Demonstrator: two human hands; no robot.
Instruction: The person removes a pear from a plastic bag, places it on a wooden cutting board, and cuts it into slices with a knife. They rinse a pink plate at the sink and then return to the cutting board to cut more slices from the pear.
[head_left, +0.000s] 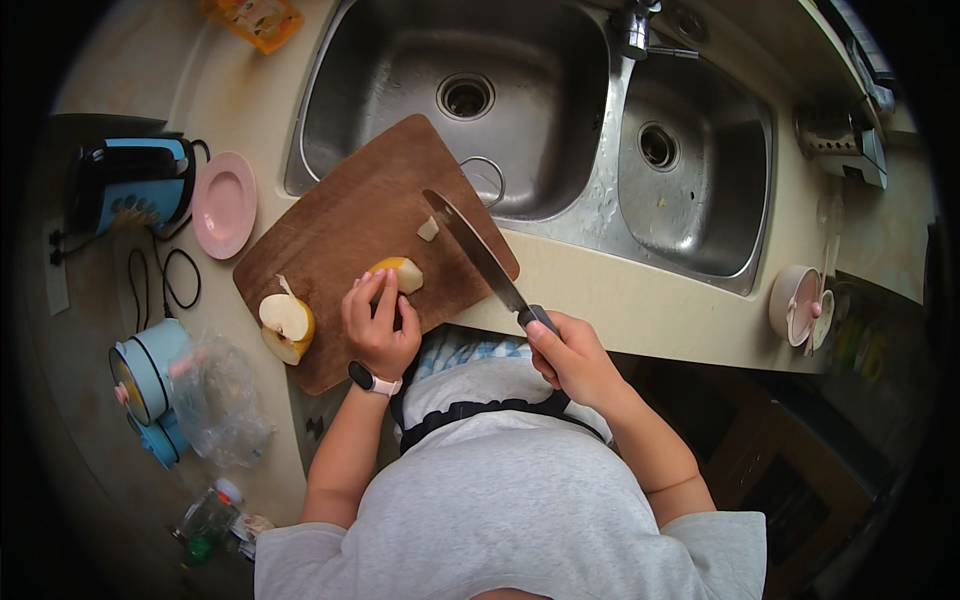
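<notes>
A brown wooden cutting board (352, 202) lies before me, its far corner reaching over the sink. My left hand (381, 322) presses its fingertips on a yellow-skinned piece of fruit (405, 274), likely pear or apple, whose pale cut face points right. In my right hand (574, 356) is the dark handle of a kitchen knife (480, 251). The blade is raised at a slant over the board's right part, apart from the held piece. Beside the blade lies a small pale fruit chunk (428, 229). A larger cut fruit portion (288, 322) with its core showing rests at the board's left edge.
Beyond the board is a double steel sink (525, 112) with a faucet (636, 30). On the left are a pink plate (225, 206), a blue-and-black toaster (139, 184) with cords, a light-blue pot (146, 371) and a plastic bag (225, 405). A lidded pink pot (793, 306) stands right.
</notes>
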